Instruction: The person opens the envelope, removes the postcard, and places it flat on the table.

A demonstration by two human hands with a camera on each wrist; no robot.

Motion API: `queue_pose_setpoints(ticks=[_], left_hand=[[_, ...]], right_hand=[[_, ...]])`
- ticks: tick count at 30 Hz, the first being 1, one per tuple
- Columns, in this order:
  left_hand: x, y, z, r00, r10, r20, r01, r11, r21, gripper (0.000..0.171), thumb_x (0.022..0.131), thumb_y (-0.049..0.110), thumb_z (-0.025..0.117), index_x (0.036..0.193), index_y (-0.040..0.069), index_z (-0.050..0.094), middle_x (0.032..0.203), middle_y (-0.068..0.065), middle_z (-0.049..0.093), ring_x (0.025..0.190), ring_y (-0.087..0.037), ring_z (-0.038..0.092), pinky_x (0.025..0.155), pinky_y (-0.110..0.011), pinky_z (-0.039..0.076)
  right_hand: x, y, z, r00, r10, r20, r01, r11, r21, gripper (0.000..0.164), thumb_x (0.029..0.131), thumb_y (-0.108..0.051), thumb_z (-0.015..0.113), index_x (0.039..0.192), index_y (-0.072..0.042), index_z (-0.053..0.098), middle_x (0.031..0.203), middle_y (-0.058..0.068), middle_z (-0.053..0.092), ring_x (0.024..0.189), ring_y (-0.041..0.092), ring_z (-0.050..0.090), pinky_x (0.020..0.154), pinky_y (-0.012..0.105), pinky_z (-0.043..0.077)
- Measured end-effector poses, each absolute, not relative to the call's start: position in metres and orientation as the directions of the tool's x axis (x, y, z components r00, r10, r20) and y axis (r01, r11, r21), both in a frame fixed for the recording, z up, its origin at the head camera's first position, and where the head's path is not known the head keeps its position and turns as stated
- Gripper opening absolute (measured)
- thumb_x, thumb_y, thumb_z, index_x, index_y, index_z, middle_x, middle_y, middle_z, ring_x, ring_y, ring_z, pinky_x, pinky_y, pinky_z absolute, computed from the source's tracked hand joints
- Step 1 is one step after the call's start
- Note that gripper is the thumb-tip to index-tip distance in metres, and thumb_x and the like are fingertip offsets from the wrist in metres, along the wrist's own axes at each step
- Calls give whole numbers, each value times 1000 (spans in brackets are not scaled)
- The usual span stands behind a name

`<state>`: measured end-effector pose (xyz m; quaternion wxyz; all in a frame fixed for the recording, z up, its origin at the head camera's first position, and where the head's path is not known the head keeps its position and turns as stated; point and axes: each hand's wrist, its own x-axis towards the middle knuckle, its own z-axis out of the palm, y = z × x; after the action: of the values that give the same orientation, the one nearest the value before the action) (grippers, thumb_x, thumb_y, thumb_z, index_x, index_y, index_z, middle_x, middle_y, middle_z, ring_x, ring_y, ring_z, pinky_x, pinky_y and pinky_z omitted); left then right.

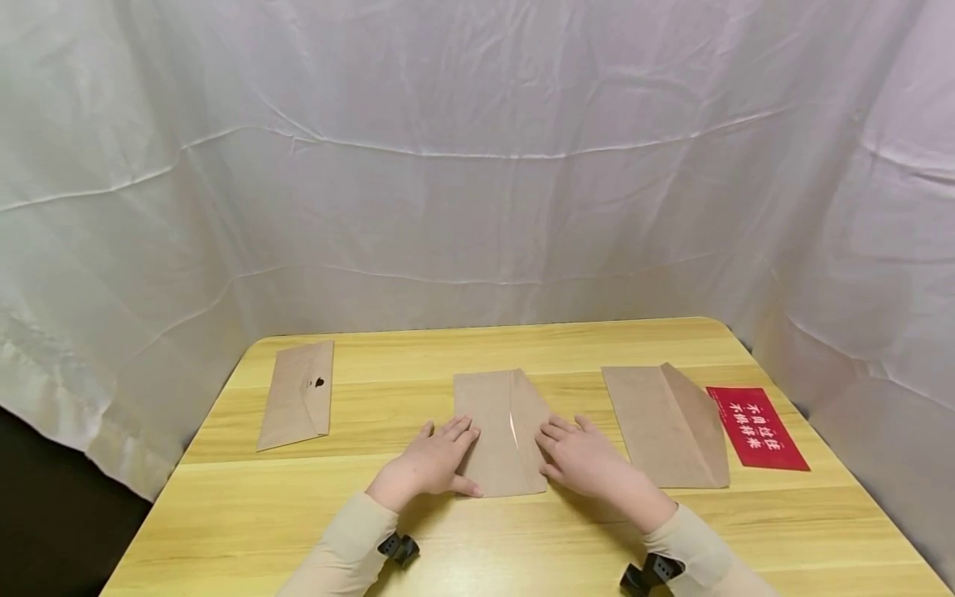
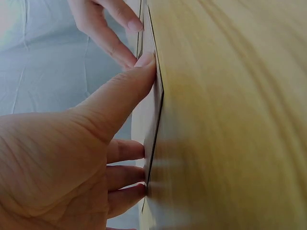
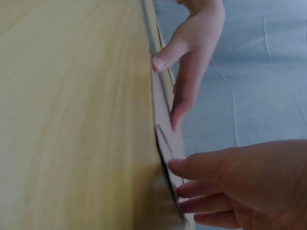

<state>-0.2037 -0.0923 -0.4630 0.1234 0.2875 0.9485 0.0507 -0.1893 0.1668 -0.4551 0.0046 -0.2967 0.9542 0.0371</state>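
Note:
A brown paper envelope (image 1: 488, 406) lies in the middle of the table, its pointed flap (image 1: 528, 402) spread out to the right and a narrow slit showing at the fold. My left hand (image 1: 429, 466) rests on its left edge, thumb near the bottom corner. Along the flap's outer edge, my right hand (image 1: 585, 458) touches the paper with its fingertips. The left wrist view shows the left thumb (image 2: 127, 88) pressing on the envelope, fingers spread beyond it. From the right wrist, the thumb (image 3: 192, 166) and fingers reach the flap's edge.
Right of the hands lies a second brown envelope (image 1: 645, 423) with its flap out, beside a red card (image 1: 759, 427) with white characters. A closed envelope (image 1: 294, 394) with a small dark mark lies at the left. White curtains (image 1: 477, 207) surround the wooden table (image 1: 246, 514).

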Motion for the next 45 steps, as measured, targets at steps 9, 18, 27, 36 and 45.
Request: queue_pose_setpoints(ticks=[9, 18, 27, 36, 45], left_hand=[[-205, -93, -465, -801, 564, -200, 540, 826, 162, 98, 78, 64, 66, 151, 7, 34, 160, -15, 28, 149, -30, 27, 116, -61, 26], [-207, -95, -466, -806, 555, -204, 531, 832, 163, 98, 78, 65, 66, 151, 7, 34, 160, -15, 27, 149, -30, 26, 116, -61, 25], [-207, -94, -467, -803, 562, -200, 537, 827, 166, 97, 79, 64, 66, 151, 7, 35, 160, -15, 27, 149, -30, 26, 116, -61, 26], [-206, -95, -463, -804, 556, -213, 525, 830, 187, 96, 79, 63, 67, 151, 10, 35, 160, -15, 27, 149, -30, 26, 116, -61, 24], [-202, -72, -454, -728, 662, -175, 649, 749, 135, 69, 80, 52, 72, 142, 28, 52, 154, -9, 41, 143, -28, 38, 112, -64, 29]], right_hand=[[-205, 176, -470, -792, -610, 6, -610, 791, -47, 53, 95, -33, 60, 136, -1, 55, 142, 17, 54, 129, 34, 54, 102, 61, 42], [-219, 178, -467, -792, -608, -54, -593, 788, -168, 64, 94, -40, 61, 143, -2, 47, 150, 17, 45, 135, 35, 47, 105, 64, 37], [-240, 177, -468, -796, -586, -151, -543, 802, -249, 86, 84, -50, 69, 149, -3, 37, 157, 16, 32, 143, 34, 37, 113, 64, 26], [-252, 179, -473, -778, -602, -181, -552, 792, -260, 95, 81, -55, 71, 152, -5, 32, 160, 14, 29, 147, 32, 31, 115, 63, 23], [-250, 181, -473, -784, -590, -192, -540, 801, -259, 96, 81, -58, 68, 153, -8, 31, 161, 12, 26, 148, 30, 29, 117, 62, 20]])
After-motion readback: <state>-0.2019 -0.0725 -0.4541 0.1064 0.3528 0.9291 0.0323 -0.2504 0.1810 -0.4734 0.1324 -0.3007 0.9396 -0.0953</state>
